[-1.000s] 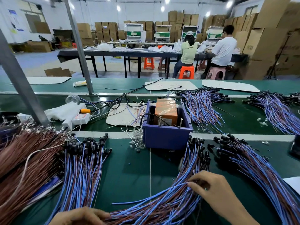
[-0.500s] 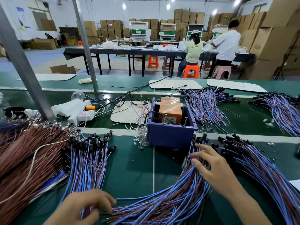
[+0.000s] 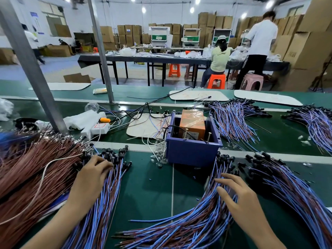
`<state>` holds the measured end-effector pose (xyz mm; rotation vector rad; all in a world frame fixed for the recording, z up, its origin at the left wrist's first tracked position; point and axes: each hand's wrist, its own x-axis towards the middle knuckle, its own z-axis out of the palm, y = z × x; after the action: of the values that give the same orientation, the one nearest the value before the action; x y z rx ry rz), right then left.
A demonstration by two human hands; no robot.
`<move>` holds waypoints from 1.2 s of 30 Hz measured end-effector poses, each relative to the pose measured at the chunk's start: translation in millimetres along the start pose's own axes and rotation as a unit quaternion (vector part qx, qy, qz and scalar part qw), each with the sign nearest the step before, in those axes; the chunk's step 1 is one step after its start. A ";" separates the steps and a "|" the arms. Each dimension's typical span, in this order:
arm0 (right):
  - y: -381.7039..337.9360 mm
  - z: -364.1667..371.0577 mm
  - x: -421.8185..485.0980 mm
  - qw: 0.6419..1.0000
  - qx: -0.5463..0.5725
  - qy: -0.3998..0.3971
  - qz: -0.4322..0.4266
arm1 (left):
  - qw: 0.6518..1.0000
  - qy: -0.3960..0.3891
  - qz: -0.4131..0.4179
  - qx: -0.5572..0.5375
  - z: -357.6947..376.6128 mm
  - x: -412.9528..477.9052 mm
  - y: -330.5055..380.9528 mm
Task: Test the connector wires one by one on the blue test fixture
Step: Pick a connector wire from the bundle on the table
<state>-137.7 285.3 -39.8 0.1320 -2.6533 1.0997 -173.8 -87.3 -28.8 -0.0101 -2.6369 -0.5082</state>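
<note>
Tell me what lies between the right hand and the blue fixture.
Head view: black connector ends of the wire bundle under the right hand, then bare green mat up to the blue fixture.

Green tabletop [image 3: 152, 191]: blue test fixture [image 3: 192, 151] at centre, left wire bundle [image 3: 107, 191], middle wire bundle [image 3: 197, 221], right wire bundle [image 3: 291, 187], brown wire pile [image 3: 36, 168] far left, white board [image 3: 143, 126], white adapter [image 3: 99, 127].

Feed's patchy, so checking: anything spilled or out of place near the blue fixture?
Yes: small clear bulbs lie scattered on the table left of the blue test fixture, seemingly spilled; a few more lie to its right.
</note>
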 end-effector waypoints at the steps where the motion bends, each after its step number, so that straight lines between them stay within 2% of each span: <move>1: -4.4 0.6 0.5 1.000 0.020 0.020 -0.002 | 0.999 0.026 0.009 -0.025 -2.0 3.2 4.0; 4: -28.5 5.4 2.8 0.988 0.150 0.041 0.024 | 0.989 0.101 0.059 -0.090 -5.4 12.2 23.9; 6: -51.7 11.8 3.6 0.954 0.293 -0.015 0.065 | 0.977 0.133 0.109 -0.125 -8.0 14.8 41.1; 8: -71.6 24.3 3.8 0.900 0.408 -0.103 0.113 | 0.960 0.145 0.170 -0.167 -11.6 14.0 59.5; 10: -90.1 38.3 5.1 0.848 0.470 -0.174 0.172 | 0.941 0.121 0.248 -0.195 -12.7 6.6 79.3; 13: -108.6 54.9 10.5 0.773 0.540 -0.222 0.247 | 0.904 0.014 0.358 -0.233 -2.1 -15.2 105.4; 15: -110.9 62.2 13.9 0.725 0.587 -0.223 0.282 | 0.893 -0.043 0.369 -0.256 9.5 -29.3 112.2; 16: -109.3 64.2 14.7 0.713 0.599 -0.222 0.290 | 0.891 -0.062 0.363 -0.267 14.5 -34.1 111.4; 18: -103.9 66.8 13.1 0.719 0.595 -0.219 0.285 | 0.887 -0.080 0.369 -0.267 20.8 -40.4 104.4; 21: -96.0 69.4 8.5 0.747 0.572 -0.198 0.276 | 0.884 -0.070 0.414 -0.203 26.6 -49.8 89.0; 23: -92.5 67.5 6.9 0.780 0.539 -0.184 0.257 | 0.910 -0.031 0.387 -0.147 29.7 -53.9 76.6; 25: -89.8 62.5 8.6 0.802 0.524 -0.164 0.235 | 0.953 0.007 0.289 -0.087 28.8 -52.7 65.1; 27: -87.5 58.3 11.2 0.798 0.539 -0.146 0.225 | 0.976 -0.001 0.207 -0.066 24.7 -50.2 56.9; 30: -85.8 54.8 14.9 0.789 0.561 -0.126 0.216 | 0.978 -0.058 0.137 -0.148 19.0 -49.7 52.6; 34: -84.7 46.5 19.3 0.762 0.608 -0.092 0.202 | 0.965 -0.081 0.089 -0.232 5.4 -40.5 54.6; 36: -78.0 35.9 24.2 0.747 0.628 -0.037 0.214 | 0.962 -0.096 0.085 -0.243 -2.6 -33.1 51.0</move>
<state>-154.1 205.1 -4.2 -0.2084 -1.4877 2.8607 -138.3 -38.1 -23.0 -0.4547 -2.5898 -1.1259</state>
